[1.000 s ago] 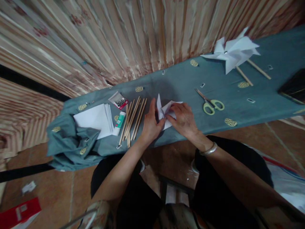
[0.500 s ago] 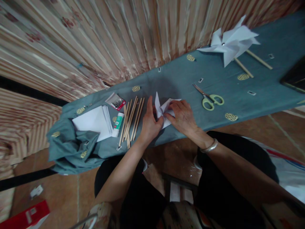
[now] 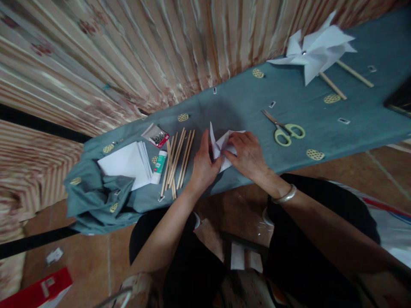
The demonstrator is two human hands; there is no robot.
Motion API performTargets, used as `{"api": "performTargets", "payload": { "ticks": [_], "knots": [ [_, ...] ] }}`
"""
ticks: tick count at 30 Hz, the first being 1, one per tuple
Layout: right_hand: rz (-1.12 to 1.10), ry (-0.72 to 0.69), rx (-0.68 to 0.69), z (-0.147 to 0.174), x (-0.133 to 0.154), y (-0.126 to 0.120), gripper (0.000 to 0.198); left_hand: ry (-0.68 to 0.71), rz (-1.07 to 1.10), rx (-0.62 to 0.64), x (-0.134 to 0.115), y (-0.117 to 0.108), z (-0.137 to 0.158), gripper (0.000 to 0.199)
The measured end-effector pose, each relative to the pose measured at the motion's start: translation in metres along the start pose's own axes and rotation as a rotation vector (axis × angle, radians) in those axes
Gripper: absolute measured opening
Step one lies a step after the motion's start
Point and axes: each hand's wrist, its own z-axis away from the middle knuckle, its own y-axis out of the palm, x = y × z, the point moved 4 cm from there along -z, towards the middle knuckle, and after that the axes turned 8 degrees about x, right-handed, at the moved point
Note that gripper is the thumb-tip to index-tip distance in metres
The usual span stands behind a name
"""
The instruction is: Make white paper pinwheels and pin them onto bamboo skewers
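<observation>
A white paper pinwheel (image 3: 218, 145) with folded blades lies at the near edge of the cloth-covered table, between my hands. My left hand (image 3: 205, 164) is closed on its left side, thumb at the centre and index finger raised behind a standing blade. From the right, my right hand (image 3: 248, 154) pinches the paper near the middle, its fingers bent over a blade. Part of the pinwheel is hidden under the fingers. Left of my left hand lie several wooden sticks (image 3: 176, 158). Scissors with green handles (image 3: 289, 131) rest to the right.
White paper sheets (image 3: 125, 164), a glue stick (image 3: 159, 167) and a bag of small metal pieces (image 3: 157, 136) lie at the left. Finished white pinwheels (image 3: 316, 51) on sticks lie at the far right. A pleated curtain (image 3: 192, 47) hangs behind the table (image 3: 231, 107).
The view has shifted slightly. Both hands stay at the pinwheel, with only a small shift of the fingers; the other things lie as before.
</observation>
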Motion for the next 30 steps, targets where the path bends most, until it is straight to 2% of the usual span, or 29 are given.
{"api": "performTargets", "payload": {
  "ticks": [11,21,30],
  "knots": [
    [0.013,0.001,-0.023,0.0023,-0.0003,-0.0004,0.021,-0.078,-0.043,-0.003,-0.0081,-0.0019,-0.0042,0.075],
    [-0.007,0.001,-0.055,0.0029,-0.0020,-0.0021,0.021,-0.008,0.101,-0.016,-0.0017,0.0014,-0.0059,0.080],
    [-0.013,0.003,-0.055,0.0025,-0.0041,-0.0025,0.022,0.012,0.133,-0.016,0.0008,0.0029,-0.0062,0.086]
  ]
}}
